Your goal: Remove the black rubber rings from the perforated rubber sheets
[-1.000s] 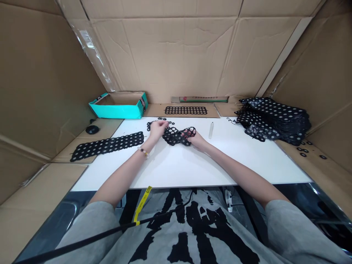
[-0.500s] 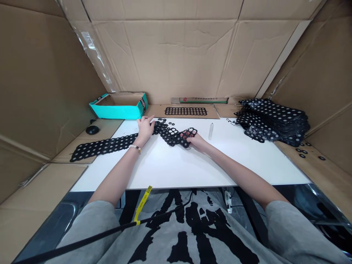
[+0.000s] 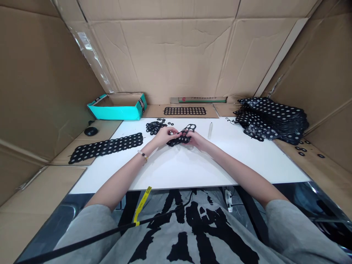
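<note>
Over the middle of the white table (image 3: 176, 172), my right hand (image 3: 195, 140) grips a black perforated sheet (image 3: 180, 140) by its right part. My left hand (image 3: 164, 135) is at the sheet's left side, its thumb and fingers pinched at the upper edge; whether a small ring is between them is too small to tell. A pile of small black rings (image 3: 154, 127) lies just behind my left hand. Left of that hand, a long stack of black perforated sheets (image 3: 106, 147) extends over the table's left edge.
A turquoise box (image 3: 115, 112) stands at the back left, near a round black object (image 3: 91, 131). One perforated sheet (image 3: 184, 110) lies at the back. A whitish pen-like tool (image 3: 210, 130) and a large sheet pile (image 3: 275, 119) are to the right. Cardboard walls surround the table.
My left hand has moved right, from the ring pile to the held sheet. The ring pile and the right end of the long stack are now uncovered.
</note>
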`<state>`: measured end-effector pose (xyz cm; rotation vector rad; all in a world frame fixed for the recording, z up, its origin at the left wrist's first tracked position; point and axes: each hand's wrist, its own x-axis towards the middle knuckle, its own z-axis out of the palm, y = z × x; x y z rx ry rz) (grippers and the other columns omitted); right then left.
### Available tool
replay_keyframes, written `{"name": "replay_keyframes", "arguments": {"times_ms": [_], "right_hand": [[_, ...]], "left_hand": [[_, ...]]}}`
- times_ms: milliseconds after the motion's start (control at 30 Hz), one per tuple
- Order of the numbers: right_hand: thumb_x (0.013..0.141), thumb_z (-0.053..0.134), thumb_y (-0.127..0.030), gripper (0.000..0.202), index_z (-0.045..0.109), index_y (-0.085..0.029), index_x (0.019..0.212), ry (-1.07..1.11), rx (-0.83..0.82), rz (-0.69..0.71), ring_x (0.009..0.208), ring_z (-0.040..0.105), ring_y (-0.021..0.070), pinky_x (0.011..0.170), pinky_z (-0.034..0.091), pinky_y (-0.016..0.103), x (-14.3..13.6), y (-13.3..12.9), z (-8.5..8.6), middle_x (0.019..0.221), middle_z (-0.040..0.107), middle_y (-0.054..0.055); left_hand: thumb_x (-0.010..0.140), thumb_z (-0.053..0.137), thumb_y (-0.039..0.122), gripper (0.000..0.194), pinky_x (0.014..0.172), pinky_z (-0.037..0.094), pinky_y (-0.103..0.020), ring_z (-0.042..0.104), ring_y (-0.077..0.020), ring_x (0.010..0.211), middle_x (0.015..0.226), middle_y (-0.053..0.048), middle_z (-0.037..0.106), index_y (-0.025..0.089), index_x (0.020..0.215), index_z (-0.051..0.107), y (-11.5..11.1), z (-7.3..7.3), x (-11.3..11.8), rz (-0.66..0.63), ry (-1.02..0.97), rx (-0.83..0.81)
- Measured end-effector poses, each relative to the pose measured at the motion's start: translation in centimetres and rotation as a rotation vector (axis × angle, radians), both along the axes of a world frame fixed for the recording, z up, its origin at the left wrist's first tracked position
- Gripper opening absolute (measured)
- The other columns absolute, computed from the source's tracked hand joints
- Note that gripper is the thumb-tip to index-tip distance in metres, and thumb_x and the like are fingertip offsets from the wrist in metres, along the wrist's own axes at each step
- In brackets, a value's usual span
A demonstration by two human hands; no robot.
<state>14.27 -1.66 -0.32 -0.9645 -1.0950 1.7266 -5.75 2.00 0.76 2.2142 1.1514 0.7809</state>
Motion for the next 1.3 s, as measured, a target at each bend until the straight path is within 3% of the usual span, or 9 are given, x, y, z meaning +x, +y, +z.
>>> {"name": "replay_keyframes", "arguments": {"times_ms": [100, 233, 333, 600, 733, 833, 900, 1033, 1300], "right_hand": [[0.065, 0.058, -0.025, 0.026, 0.068, -0.019, 0.088, 0.084, -0.073, 0.084, 0.084, 0.058, 0.017, 0.079, 0.05, 0.03, 0.5, 0.1, 0.5, 0.088, 0.068, 0.002], [0.067, 0.058, -0.025, 0.019, 0.067, -0.019, 0.083, 0.18, -0.12, 0.08, 0.083, 0.058, 0.0165, 0.08, 0.05, 0.03, 0.6, 0.2, 0.8, 0.085, 0.067, 0.001], [0.071, 0.063, -0.036, 0.017, 0.065, -0.019, 0.074, 0.145, -0.132, 0.051, 0.079, 0.057, 0.0175, 0.075, 0.05, 0.031, 0.3, 0.0, 0.8, 0.076, 0.064, 0.002], [0.054, 0.079, -0.035, 0.035, 0.048, -0.019, 0.053, -0.125, 0.069, -0.137, 0.064, 0.049, 0.0137, 0.062, 0.038, 0.028, -0.7, 0.1, -1.0, 0.057, 0.054, -0.002], [0.054, 0.07, -0.022, 0.029, 0.042, -0.02, 0.046, -0.25, 0.017, -0.259, 0.057, 0.043, 0.0125, 0.057, 0.034, 0.028, -0.7, 0.3, -1.1, 0.047, 0.045, -0.004], [0.053, 0.067, -0.019, 0.025, 0.042, -0.019, 0.048, -0.232, -0.024, -0.286, 0.057, 0.044, 0.0121, 0.056, 0.034, 0.027, -0.5, 0.2, -0.9, 0.048, 0.045, -0.005], [0.051, 0.068, -0.02, 0.023, 0.044, -0.02, 0.053, -0.18, -0.027, -0.284, 0.06, 0.047, 0.0126, 0.057, 0.035, 0.026, -0.4, 0.3, -0.9, 0.052, 0.048, -0.005], [0.05, 0.066, -0.02, 0.02, 0.055, -0.019, 0.066, -0.154, 0.012, -0.255, 0.068, 0.056, 0.0151, 0.064, 0.042, 0.027, -0.2, 0.6, -1.3, 0.063, 0.059, -0.004], [0.048, 0.072, -0.015, 0.03, 0.066, -0.017, 0.077, -0.068, 0.054, -0.156, 0.081, 0.062, 0.0163, 0.081, 0.047, 0.029, -0.3, 0.9, -1.8, 0.07, 0.063, -0.003]], "left_hand": [[0.074, 0.066, 0.048, 0.036, 0.065, 0.04, -0.028, 0.053, -0.0147, 0.067, 0.084, -0.004, 0.072, 0.017, 0.088, 0.075, 0.2, -0.1, 0.1, 0.037, -0.066, -0.058], [0.072, 0.067, 0.046, 0.034, 0.065, 0.04, -0.028, 0.053, -0.0148, 0.067, 0.082, -0.004, 0.072, 0.016, 0.085, 0.075, 0.4, -0.6, 0.3, 0.063, -0.148, -0.093], [0.07, 0.069, 0.046, 0.033, 0.066, 0.041, -0.028, 0.055, -0.0155, 0.068, 0.08, -0.004, 0.071, 0.015, 0.082, 0.074, 0.2, -0.9, 0.5, 0.075, -0.2, -0.116], [0.072, 0.067, 0.04, 0.025, 0.072, 0.045, -0.031, 0.062, -0.0198, 0.074, 0.078, -0.006, 0.072, 0.015, 0.075, 0.071, -0.9, -1.1, 2.1, 0.19, -0.341, -0.095], [0.075, 0.062, 0.035, 0.022, 0.078, 0.047, -0.032, 0.064, -0.0212, 0.08, 0.085, -0.008, 0.073, 0.014, 0.078, 0.071, 1.2, -0.3, -0.6, 0.463, -0.433, 0.046], [0.076, 0.061, 0.032, 0.021, 0.083, 0.046, -0.032, 0.063, -0.0213, 0.086, 0.09, -0.008, 0.073, 0.015, 0.081, 0.072, 3.2, 0.7, -4.5, 0.645, -0.325, 0.234], [0.075, 0.061, 0.031, 0.022, 0.08, 0.047, -0.031, 0.063, -0.0206, 0.081, 0.085, -0.007, 0.073, 0.015, 0.086, 0.072, 4.1, 0.9, -6.6, 0.723, -0.263, 0.224], [0.073, 0.063, 0.028, 0.022, 0.074, 0.046, -0.031, 0.062, -0.0203, 0.074, 0.078, -0.006, 0.071, 0.015, 0.089, 0.071, 4.7, 0.2, -7.9, 0.704, -0.188, 0.156], [0.077, 0.063, 0.032, 0.018, 0.086, 0.045, -0.035, 0.06, -0.0238, 0.09, 0.091, -0.008, 0.069, 0.019, 0.085, 0.073, 5.4, -1.9, -8.0, 0.61, -0.038, 0.366]]}}
